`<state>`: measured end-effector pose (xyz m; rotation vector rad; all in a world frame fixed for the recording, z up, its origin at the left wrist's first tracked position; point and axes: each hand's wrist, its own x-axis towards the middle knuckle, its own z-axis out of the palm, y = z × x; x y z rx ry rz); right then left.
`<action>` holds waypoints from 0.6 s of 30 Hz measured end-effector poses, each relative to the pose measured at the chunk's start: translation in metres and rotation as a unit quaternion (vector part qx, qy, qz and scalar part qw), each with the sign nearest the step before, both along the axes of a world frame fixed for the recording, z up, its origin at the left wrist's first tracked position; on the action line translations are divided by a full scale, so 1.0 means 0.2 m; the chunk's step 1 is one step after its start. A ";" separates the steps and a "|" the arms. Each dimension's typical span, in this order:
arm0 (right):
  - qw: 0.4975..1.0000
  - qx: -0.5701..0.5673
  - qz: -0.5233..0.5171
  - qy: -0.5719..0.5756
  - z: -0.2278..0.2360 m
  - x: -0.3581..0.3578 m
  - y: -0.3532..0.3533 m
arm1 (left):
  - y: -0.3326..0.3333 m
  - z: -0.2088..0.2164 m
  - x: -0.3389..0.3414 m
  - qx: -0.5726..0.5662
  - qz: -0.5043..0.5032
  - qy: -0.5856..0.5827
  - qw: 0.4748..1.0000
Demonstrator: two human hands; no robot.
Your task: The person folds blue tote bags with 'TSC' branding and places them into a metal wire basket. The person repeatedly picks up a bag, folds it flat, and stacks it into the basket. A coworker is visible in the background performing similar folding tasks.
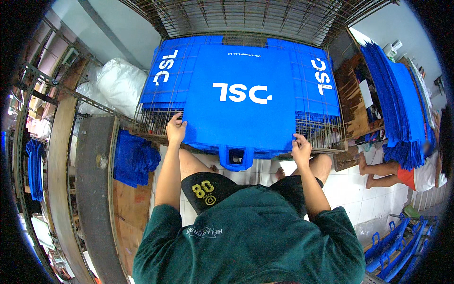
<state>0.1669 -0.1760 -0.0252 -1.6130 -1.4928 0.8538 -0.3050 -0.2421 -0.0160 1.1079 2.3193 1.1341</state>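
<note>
A blue fabric bag (239,113) with white lettering lies flat in front of me, its handle loop (236,161) hanging over the near edge toward me. My left hand (176,128) is at the bag's left edge, near the front corner, with loosely curved fingers and the thumb apart. At the right edge is my right hand (301,147), its thumb and forefinger slightly apart beside the fabric. Neither hand visibly grips the bag. More blue printed bags lie to the left (165,73) and right (318,80), partly covered by the middle one.
A wire rack (326,137) bears the bags, and more wire mesh (246,16) rises behind. Blue fabric hangs at the right (392,94), near another person's legs (383,170). Folded blue fabric (135,158) and a wooden bench (94,156) stand left. Blue bags (397,246) are at lower right.
</note>
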 end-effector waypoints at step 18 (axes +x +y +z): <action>0.999 -0.024 0.016 0.014 0.02 0.00 0.00 | -0.01 0.04 0.03 0.008 0.018 -0.020 1.000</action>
